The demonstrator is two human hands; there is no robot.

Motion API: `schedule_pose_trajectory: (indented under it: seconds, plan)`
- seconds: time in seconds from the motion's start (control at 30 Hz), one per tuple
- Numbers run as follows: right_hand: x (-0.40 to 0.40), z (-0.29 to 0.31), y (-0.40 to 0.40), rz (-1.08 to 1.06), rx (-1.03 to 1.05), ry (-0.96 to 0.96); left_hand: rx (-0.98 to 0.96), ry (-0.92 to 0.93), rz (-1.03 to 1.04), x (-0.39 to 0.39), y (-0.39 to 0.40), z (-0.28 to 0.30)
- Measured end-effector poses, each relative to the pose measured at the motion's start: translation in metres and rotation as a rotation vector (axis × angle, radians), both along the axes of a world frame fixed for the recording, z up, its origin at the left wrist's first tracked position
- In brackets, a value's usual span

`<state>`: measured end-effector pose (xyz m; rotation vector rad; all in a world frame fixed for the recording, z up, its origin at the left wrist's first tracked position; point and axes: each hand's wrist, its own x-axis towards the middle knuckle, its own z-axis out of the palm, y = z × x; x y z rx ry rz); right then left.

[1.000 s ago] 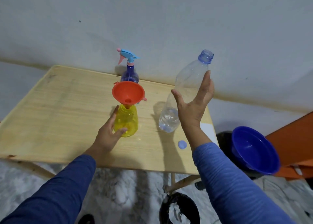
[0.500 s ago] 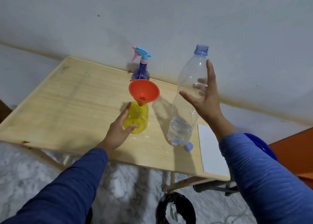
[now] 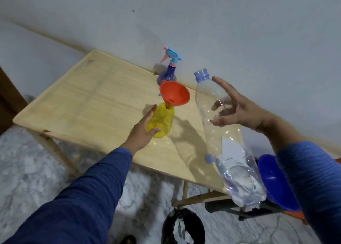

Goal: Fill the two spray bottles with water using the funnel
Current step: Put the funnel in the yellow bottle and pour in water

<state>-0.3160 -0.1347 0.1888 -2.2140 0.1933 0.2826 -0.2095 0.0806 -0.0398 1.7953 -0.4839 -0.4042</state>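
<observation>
A yellow spray bottle (image 3: 163,122) without its head stands on the wooden table (image 3: 92,103), with an orange funnel (image 3: 174,95) set in its neck. My left hand (image 3: 143,130) grips the yellow bottle low on its left side. Behind it stands a purple spray bottle (image 3: 167,75) with a blue and pink trigger head screwed on. My right hand (image 3: 238,110) holds a large clear water bottle (image 3: 227,142) around its upper body; the bottle is uncapped, lifted off the table, roughly upright, with a little water in its bottom.
A small blue cap (image 3: 210,158) lies near the table's right front edge, beside a white sheet (image 3: 230,148) seen through the bottle. A blue basin (image 3: 275,181) sits to the right below the table. A black bin bag (image 3: 183,227) is on the marble floor.
My right hand has lifted the clear bottle off the table and brought it nearer to me. The view has swung left and tilted. My left hand stays on the yellow bottle.
</observation>
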Motion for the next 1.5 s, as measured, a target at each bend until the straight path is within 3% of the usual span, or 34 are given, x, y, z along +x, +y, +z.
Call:
schedule_pose_trajectory:
  seconds: [0.3, 0.97, 1.5]
  plan:
    - [-0.001, 0.008, -0.005, 0.089, -0.06, 0.165, 0.019, -0.032, -0.013, 0.0, 0.002, 0.0]
    - [0.015, 0.026, -0.007, 0.198, -0.252, 0.271, 0.015, -0.021, -0.011, -0.002, 0.002, 0.005]
    - [0.02, 0.027, -0.008, 0.222, -0.279, 0.274, -0.012, 0.002, -0.015, -0.003, 0.001, 0.005]
